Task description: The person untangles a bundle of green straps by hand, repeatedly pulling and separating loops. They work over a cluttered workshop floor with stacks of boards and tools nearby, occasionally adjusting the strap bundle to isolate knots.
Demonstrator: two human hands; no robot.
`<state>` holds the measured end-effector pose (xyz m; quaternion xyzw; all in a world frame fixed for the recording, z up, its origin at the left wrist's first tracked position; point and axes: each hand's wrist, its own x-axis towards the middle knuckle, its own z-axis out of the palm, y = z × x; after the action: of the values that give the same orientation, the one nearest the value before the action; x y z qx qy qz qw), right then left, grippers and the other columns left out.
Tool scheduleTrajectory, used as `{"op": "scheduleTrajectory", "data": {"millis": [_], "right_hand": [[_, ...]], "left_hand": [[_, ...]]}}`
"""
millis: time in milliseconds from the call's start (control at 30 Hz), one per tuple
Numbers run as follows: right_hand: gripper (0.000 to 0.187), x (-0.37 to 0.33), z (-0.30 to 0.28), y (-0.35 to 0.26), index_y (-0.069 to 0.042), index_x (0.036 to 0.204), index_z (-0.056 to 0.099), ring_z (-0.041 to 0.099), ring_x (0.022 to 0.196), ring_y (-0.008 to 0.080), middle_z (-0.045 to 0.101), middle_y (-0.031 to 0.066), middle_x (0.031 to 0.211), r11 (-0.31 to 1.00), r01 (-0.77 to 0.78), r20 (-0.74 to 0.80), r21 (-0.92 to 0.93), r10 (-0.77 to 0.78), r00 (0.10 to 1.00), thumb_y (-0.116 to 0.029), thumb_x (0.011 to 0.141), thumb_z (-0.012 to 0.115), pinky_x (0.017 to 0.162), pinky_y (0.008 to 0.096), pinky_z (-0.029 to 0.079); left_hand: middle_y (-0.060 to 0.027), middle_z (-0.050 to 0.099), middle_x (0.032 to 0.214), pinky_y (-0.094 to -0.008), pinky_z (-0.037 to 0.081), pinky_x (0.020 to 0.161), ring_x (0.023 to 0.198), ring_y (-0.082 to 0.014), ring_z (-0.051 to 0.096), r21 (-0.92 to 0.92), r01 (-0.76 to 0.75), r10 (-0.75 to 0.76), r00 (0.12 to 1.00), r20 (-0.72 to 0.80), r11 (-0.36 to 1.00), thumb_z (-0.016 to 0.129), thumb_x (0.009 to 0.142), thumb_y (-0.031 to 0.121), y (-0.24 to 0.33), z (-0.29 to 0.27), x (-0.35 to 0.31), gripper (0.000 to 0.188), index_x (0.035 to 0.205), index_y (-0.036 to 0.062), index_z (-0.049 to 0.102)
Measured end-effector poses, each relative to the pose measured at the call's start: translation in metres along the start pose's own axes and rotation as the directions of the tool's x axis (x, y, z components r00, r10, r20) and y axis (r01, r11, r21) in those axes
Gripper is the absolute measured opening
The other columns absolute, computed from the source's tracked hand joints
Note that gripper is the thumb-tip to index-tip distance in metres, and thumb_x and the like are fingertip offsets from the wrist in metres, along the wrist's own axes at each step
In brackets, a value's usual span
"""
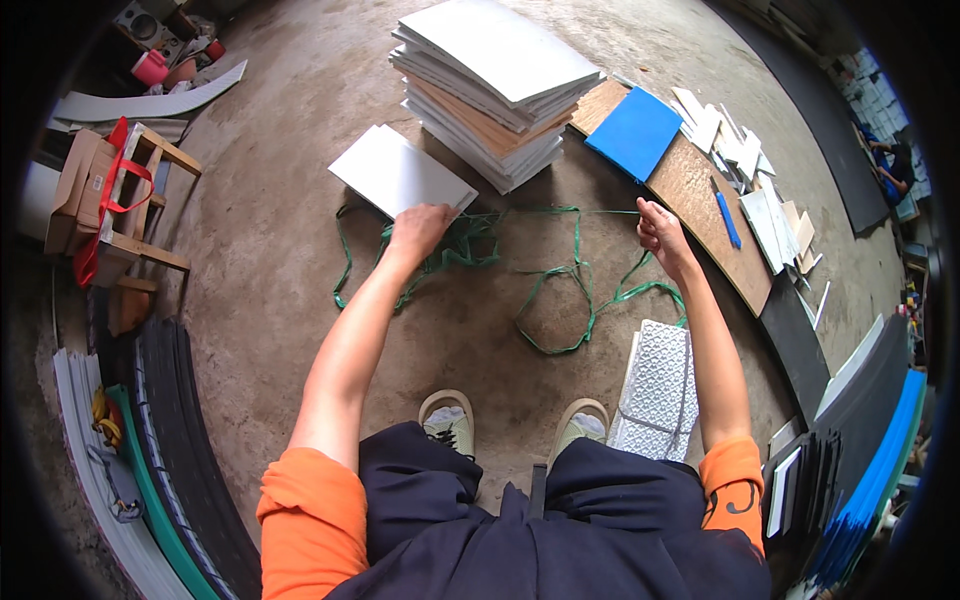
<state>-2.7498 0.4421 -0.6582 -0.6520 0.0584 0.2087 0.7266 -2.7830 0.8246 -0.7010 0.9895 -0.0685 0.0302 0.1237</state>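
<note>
Green plastic twine (pixel 557 348) lies in loops and a tangle on the concrete floor in front of me. My right hand (pixel 663 237) is closed in a pinch on a strand of it. That strand runs nearly straight leftward toward the tangle beside my left hand (pixel 420 236). My left hand is closed on the twine, its fingertips partly hidden from above. Just beyond it lies a low stack of white boards (pixel 395 170), with its near corner close to my knuckles. Near my right forearm, a bundle of patterned white pieces (pixel 655 390) is tied with dark string.
A tall stack of white and brown boards (pixel 490 90) stands ahead. To its right, a long wooden board (pixel 700 195) carries a blue sheet (pixel 634 134) and a blue cutter (pixel 727 220), with white offcuts (pixel 765 220) beyond. A wooden stool (pixel 150 200) is at left; upright panels (pixel 185 440) flank me.
</note>
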Motion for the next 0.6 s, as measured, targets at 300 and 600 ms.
{"op": "scheduleTrajectory", "data": {"millis": [300,600], "right_hand": [[0.039,-0.011,-0.035,0.030,-0.003,0.069,0.054,0.041,0.055,0.0084,0.047,-0.0006,0.057,0.562,0.069,0.100,-0.825,0.024,0.995,-0.040,0.079,0.060,0.051,0.0259,0.034],[0.036,-0.037,-0.103,0.064,0.000,0.069,0.051,0.039,0.054,0.0099,0.043,0.0039,0.055,0.523,-0.076,-0.152,-0.849,-0.104,0.983,-0.033,0.084,0.056,0.051,0.0278,0.034]], "left_hand": [[-0.0275,0.055,0.101,-0.0446,0.038,0.085,0.100,-0.0395,0.051,-0.365,0.619,-0.620,0.774,0.130,0.696,0.030,0.089,0.045,-0.081,-0.008,0.005,0.055,0.094,-0.0019,0.059],[-0.0017,0.041,0.055,-0.0296,0.031,0.041,0.044,-0.0132,0.038,-0.737,0.674,-0.889,0.369,0.270,0.056,0.032,0.090,0.046,-0.169,-0.009,-0.028,0.049,0.065,0.0071,0.047]]}}
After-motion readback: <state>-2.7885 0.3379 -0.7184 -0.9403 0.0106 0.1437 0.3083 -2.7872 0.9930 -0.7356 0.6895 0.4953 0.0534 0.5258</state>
